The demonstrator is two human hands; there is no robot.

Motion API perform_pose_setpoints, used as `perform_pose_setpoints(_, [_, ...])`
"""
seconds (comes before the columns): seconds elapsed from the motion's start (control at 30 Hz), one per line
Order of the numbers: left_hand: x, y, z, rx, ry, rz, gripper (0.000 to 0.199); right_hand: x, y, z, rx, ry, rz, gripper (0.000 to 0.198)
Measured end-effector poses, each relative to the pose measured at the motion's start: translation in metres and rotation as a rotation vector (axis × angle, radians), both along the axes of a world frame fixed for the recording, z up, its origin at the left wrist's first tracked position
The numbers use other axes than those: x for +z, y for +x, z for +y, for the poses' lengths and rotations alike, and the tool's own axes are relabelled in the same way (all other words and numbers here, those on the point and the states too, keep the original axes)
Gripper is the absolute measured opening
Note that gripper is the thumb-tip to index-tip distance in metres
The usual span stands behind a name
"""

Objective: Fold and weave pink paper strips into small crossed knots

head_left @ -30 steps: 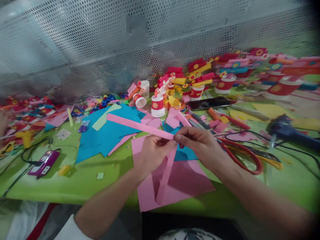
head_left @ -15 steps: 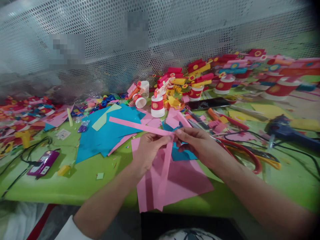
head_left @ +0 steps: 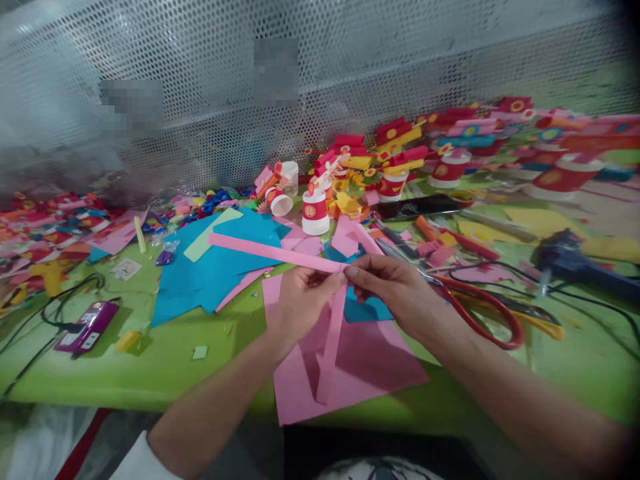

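Observation:
Both hands pinch a narrow pink paper strip (head_left: 270,251), close together at the middle of the view. My left hand (head_left: 301,303) has thumb and fingers closed on it, with one length reaching out to the left and another hanging toward me. Fingertips of my right hand (head_left: 387,283) meet the strip where the two lengths join; whether it is one folded strip or two, I cannot tell. Beneath the hands lies a pink paper sheet (head_left: 370,373). Red-handled scissors (head_left: 515,327) rest beside my right wrist, partly hidden by it.
Blue paper sheets (head_left: 190,280) lie to the left, near a purple power socket (head_left: 90,327) with cables. Behind stand several decorated paper cups (head_left: 316,213). A glue gun (head_left: 575,260) and a black phone-like slab (head_left: 420,208) are at the right. A perforated metal screen (head_left: 210,100) closes the back.
The pink strip's left end has shifted slightly further left, and its hanging length has swung up off the sheet's lower edge a little. Both hands keep their pinch almost in place.

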State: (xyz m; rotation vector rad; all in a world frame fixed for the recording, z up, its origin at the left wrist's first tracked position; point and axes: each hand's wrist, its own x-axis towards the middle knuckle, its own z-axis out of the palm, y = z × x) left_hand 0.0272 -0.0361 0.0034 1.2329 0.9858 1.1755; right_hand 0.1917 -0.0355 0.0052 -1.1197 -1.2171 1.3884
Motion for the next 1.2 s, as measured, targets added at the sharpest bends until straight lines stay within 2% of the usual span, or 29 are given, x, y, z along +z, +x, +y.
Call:
perform_pose_setpoints(0.13, [0.004, -0.001, 0.000, -0.038, 0.003, 0.045, 0.011, 0.002, 0.002, -0.002, -0.014, 0.038, -0.045, 0.035])
perform_pose_setpoints(0.3, [0.002, -0.004, 0.007, -0.192, -0.130, -0.227, 0.017, 0.008, 0.005, -0.005, 0.013, 0.085, -0.058, 0.031])
perform_pose_setpoints(0.4, [-0.007, -0.006, 0.011, -0.283, -0.255, -0.294, 0.026, 0.010, 0.005, -0.005, 0.032, 0.093, -0.036, 0.032])
perform_pose_setpoints(0.53, [-0.015, -0.006, 0.012, -0.260, -0.314, -0.307, 0.029, 0.009, 0.005, -0.005, 0.059, 0.067, -0.022, 0.032])
perform_pose_setpoints(0.7, [-0.017, -0.008, 0.014, -0.258, -0.328, -0.318, 0.029, 0.008, 0.005, -0.004, 0.072, 0.062, 0.009, 0.032])
perform_pose_setpoints(0.9, [-0.013, -0.008, 0.013, -0.261, -0.223, -0.278, 0.026, 0.008, 0.004, -0.003, 0.065, 0.084, -0.040, 0.035])
perform_pose_setpoints(1.1, [-0.008, -0.006, 0.012, -0.148, -0.071, -0.134, 0.024, -0.001, 0.006, -0.003, 0.003, 0.088, -0.095, 0.024])
perform_pose_setpoints(1.2, [-0.009, -0.007, 0.012, -0.099, 0.040, -0.026, 0.023, -0.004, 0.007, -0.003, -0.004, 0.154, -0.134, 0.022])
